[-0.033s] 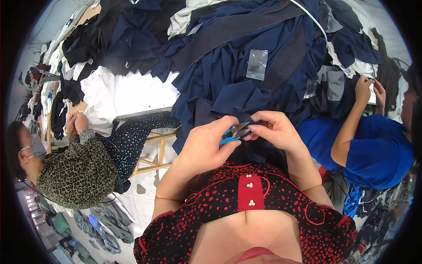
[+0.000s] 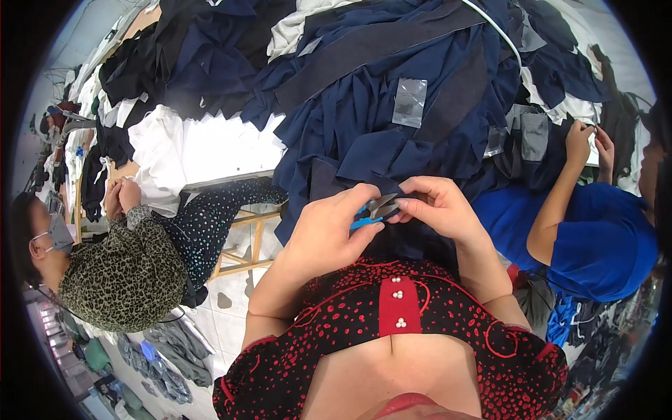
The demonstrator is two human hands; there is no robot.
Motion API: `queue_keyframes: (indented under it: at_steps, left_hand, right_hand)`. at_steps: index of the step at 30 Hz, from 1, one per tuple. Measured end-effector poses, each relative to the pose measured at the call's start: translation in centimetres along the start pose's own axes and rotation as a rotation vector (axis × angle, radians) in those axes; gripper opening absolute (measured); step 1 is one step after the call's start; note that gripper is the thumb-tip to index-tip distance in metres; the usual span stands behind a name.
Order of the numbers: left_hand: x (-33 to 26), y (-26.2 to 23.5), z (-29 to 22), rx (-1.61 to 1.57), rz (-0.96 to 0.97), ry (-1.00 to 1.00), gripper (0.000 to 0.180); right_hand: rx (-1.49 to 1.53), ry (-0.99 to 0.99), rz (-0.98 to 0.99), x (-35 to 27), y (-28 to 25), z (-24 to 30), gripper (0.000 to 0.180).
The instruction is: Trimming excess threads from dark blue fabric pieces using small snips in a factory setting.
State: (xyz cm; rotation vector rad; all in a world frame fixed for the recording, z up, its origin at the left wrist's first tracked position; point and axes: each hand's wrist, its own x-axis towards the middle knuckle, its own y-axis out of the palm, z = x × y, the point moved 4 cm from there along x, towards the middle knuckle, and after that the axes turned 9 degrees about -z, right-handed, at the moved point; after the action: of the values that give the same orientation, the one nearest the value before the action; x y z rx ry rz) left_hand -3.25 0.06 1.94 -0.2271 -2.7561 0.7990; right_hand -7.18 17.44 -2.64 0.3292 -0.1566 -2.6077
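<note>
My left hand point(image 2: 325, 227) is closed around a pair of thread snips point(image 2: 363, 223) with blue handles and short metal blades. The blades point to the right and stand apart, their tips close to my right fingertips. My right hand point(image 2: 442, 206) pinches an edge of dark navy fabric point(image 2: 374, 155) between thumb and forefinger, right beside the blades. That fabric runs into a large navy heap on the table ahead of me. Whether a thread lies between the blades is too small to tell.
A clear plastic packet point(image 2: 409, 101) lies on the heap. To the left, white cloth point(image 2: 157, 157) hangs over the table edge near a seated person in a leopard-print top point(image 2: 126, 280). At right, a person in blue point(image 2: 602, 241) handles cloth. A wooden stool point(image 2: 248, 241) stands at left.
</note>
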Motion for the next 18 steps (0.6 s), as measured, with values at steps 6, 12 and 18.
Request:
queue_keyframes:
  at_steps: [6, 12, 18]
  left_hand:
    - [0.03, 0.05, 0.1, 0.029, 0.011, -0.01, 0.032]
    - [0.1, 0.47, 0.12, -0.005, -0.002, -0.01, 0.032]
    - [-0.17, 0.27, 0.57, -0.074, -0.004, -0.024, 0.031]
  right_hand:
    - [-0.044, -0.004, -0.014, 0.02, 0.0, 0.08, 0.016]
    - [-0.029, -0.009, 0.009, -0.01, 0.29, 0.03, 0.016]
    - [0.011, 0.018, 0.032, 0.03, 0.15, 0.22, 0.016]
